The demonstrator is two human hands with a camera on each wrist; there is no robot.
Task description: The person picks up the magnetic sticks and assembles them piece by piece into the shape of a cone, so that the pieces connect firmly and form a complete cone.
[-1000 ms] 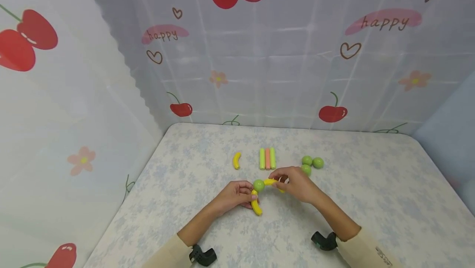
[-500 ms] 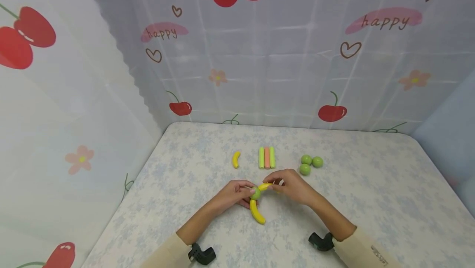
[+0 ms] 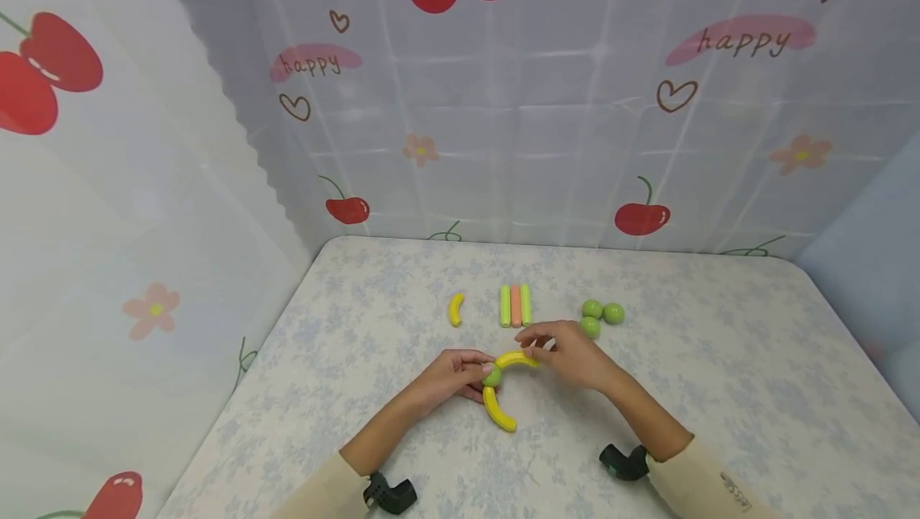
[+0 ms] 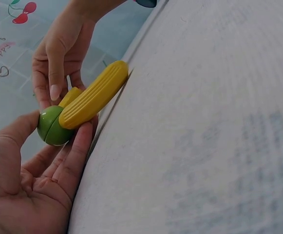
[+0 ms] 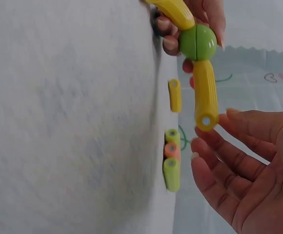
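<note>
My left hand (image 3: 451,375) pinches a glossy green ball (image 3: 492,376) between thumb and fingers. Two ridged yellow curved rods are joined to this ball. The far rod (image 3: 512,358) bows to the right; the near rod (image 3: 498,410) curves towards me. In the right wrist view, the far rod's free end shows a small silvery disc (image 5: 206,121). My right hand (image 3: 571,353) is at that end, its fingers loosely bent and a fingertip close to or touching the rod. How firmly it touches is hard to tell. The left wrist view shows the near rod (image 4: 96,95) in front of the far one.
Behind the hands lie a loose yellow curved rod (image 3: 456,310) and a row of straight sticks, two light green around an orange one (image 3: 516,306). Several green balls (image 3: 613,313) cluster at the right. A printed curtain (image 3: 503,136) rises behind the table (image 3: 374,295).
My left fingers moved from the near rod to the ball, and the joined piece came slightly towards me. The right fingers loosened, uncovering more of the far rod, which swung rightward.
</note>
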